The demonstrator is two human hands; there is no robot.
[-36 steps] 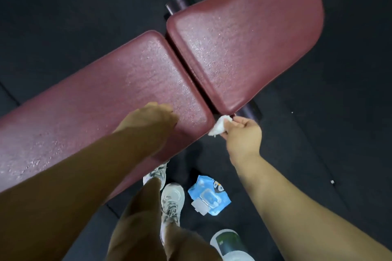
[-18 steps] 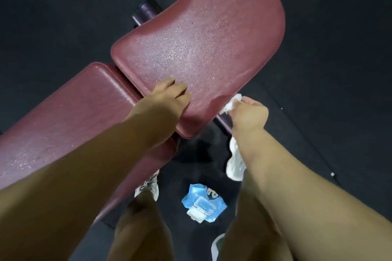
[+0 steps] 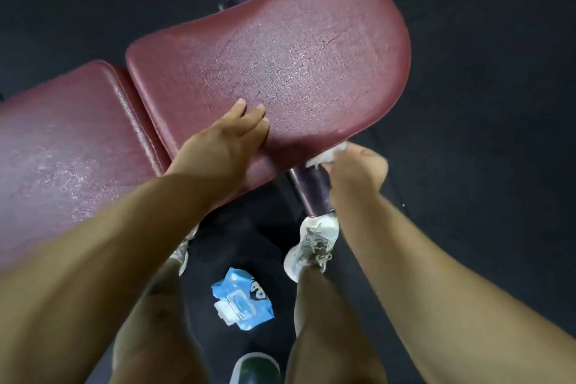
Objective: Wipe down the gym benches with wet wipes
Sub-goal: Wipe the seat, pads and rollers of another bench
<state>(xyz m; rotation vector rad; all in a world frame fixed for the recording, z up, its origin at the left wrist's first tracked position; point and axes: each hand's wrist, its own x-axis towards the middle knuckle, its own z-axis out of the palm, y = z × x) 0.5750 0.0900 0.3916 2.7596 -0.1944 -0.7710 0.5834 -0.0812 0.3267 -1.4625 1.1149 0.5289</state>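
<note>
Maroon bench seat pad (image 3: pixel 280 72) as landmark, surface glistening. Longer back pad (image 3: pixel 62 140) butts against its left end. Left hand (image 3: pixel 224 140) lies flat on seat pad's near edge, fingers straight and together. Right hand (image 3: pixel 355 171) at its near-right rim, pinching a crumpled white wipe (image 3: pixel 324 156) against the edge. Blue wipes pack (image 3: pixel 241 299) on floor below the pad, between the shoes.

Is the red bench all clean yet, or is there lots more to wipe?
Partly, it seems. The tops of the seat pad and the long pad glisten as if already wiped. Right now the right hand holds a wet wipe at the seat pad's near edge while the left hand rests on top. The dark bar underneath may be next.
</note>
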